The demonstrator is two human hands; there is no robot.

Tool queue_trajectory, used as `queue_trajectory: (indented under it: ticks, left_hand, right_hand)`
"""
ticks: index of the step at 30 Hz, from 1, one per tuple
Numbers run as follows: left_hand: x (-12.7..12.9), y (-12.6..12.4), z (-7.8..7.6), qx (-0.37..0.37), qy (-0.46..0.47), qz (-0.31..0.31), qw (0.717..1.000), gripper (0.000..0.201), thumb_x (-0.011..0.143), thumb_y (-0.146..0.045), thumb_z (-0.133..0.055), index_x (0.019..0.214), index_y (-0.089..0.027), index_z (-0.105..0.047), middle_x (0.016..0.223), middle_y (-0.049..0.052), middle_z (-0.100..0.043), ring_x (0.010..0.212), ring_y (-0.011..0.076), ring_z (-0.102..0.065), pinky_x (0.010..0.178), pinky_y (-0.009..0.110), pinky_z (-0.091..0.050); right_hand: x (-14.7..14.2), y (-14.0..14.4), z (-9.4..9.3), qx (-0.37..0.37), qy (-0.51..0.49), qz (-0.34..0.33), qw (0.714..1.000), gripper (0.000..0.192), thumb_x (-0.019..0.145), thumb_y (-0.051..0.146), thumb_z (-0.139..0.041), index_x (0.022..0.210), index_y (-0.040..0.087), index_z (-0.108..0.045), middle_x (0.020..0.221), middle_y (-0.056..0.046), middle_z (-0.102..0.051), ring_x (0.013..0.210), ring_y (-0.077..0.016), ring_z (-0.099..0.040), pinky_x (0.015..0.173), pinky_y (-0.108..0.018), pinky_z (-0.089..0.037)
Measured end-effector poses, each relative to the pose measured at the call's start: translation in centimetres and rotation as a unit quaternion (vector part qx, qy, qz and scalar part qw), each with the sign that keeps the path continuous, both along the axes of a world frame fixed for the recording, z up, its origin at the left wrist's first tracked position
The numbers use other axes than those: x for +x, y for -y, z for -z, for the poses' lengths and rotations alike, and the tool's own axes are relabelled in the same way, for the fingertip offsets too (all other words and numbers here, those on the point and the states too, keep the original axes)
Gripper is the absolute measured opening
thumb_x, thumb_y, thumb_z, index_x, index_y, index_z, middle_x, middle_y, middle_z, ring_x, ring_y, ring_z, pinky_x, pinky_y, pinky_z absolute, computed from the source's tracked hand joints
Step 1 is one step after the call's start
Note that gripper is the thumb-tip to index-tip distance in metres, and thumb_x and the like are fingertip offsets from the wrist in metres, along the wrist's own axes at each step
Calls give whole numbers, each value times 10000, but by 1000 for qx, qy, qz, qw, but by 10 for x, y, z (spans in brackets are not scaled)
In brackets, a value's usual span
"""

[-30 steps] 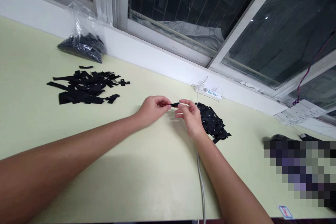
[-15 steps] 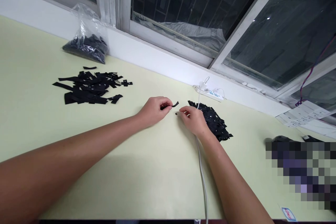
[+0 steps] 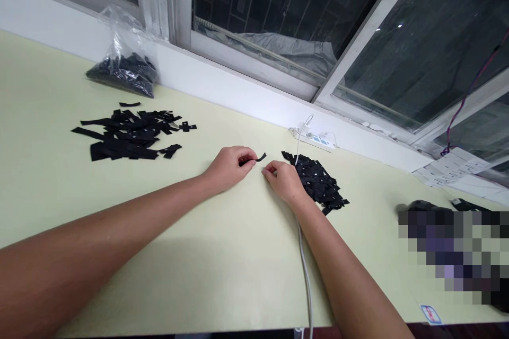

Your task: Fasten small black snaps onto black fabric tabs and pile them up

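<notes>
My left hand [image 3: 234, 167] is closed around a short black fabric strip [image 3: 261, 157], whose free end sticks out past the fingertips to the right. Just across from it, my right hand [image 3: 283, 177] has its thumb and fingers pinched together close to the tabletop. Whatever lies between those fingertips is hidden. Beside and behind the right hand is a heap of black fabric pieces [image 3: 318, 180] with small light marks. Farther left lies a looser pile of black strips [image 3: 131, 135].
A clear plastic bag [image 3: 123, 69] of black pieces leans by the wall. A white power strip [image 3: 314, 140] stands at the back, and its cable [image 3: 304, 265] runs under my right arm. A blurred dark object [image 3: 437, 238] and a small label [image 3: 431, 314] are at right.
The right fingertips have closed over the spot where a small dark ring lay, and the ring no longer shows. My left hand still holds the strip. The whole view has shifted slightly.
</notes>
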State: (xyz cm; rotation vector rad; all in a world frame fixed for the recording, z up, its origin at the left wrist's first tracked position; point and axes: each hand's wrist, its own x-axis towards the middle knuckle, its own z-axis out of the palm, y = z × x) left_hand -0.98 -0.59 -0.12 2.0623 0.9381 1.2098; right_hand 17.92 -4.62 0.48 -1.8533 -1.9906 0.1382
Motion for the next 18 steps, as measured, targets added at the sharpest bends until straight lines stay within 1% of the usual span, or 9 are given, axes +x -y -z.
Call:
queue_trajectory:
  ticks: [4,8,11,14,18]
  left_hand:
    - [0,0,1,-1,-6,7,1000,99,836,-229,-608,844,-211,-705,881,-5,-725,802,159,-649,755,291,-514]
    - [0,2,0,3,-7,11,1000,101,837,-223,-600,846,-210,-700,898,1,-727,813,163,-653,764,293,-515]
    - [1,2,0,6,-6,11,1000,105,839,-227,-594,850,-208,-697,908,5,-729,819,166,-657,771,297,-518]
    - [0,2,-1,8,-9,15,1000,113,840,-239,-590,849,-204,-697,911,14,-729,824,172,-658,774,302,-522]
    - [0,3,-2,9,-12,24,1000,120,841,-241,-580,851,-198,-692,915,21,-727,831,173,-658,783,305,-525]
  right_hand:
    - [0,1,-2,2,31,25,999,140,898,304,-603,894,189,-683,933,-78,-688,881,-202,-618,788,-298,-415]
    - [-2,0,-1,-18,50,31,998,169,921,311,-574,860,180,-661,940,-86,-670,887,-204,-608,799,-298,-409]
    - [-3,0,1,-27,66,39,997,167,940,300,-543,906,166,-635,969,-103,-663,887,-209,-601,789,-302,-409]
    - [-4,2,3,-11,89,21,996,158,962,279,-497,961,158,-599,996,-119,-654,893,-217,-596,774,-307,-405]
    - [-3,3,3,1,94,-20,995,125,966,235,-471,990,169,-574,961,-114,-665,871,-216,-597,748,-303,-397]
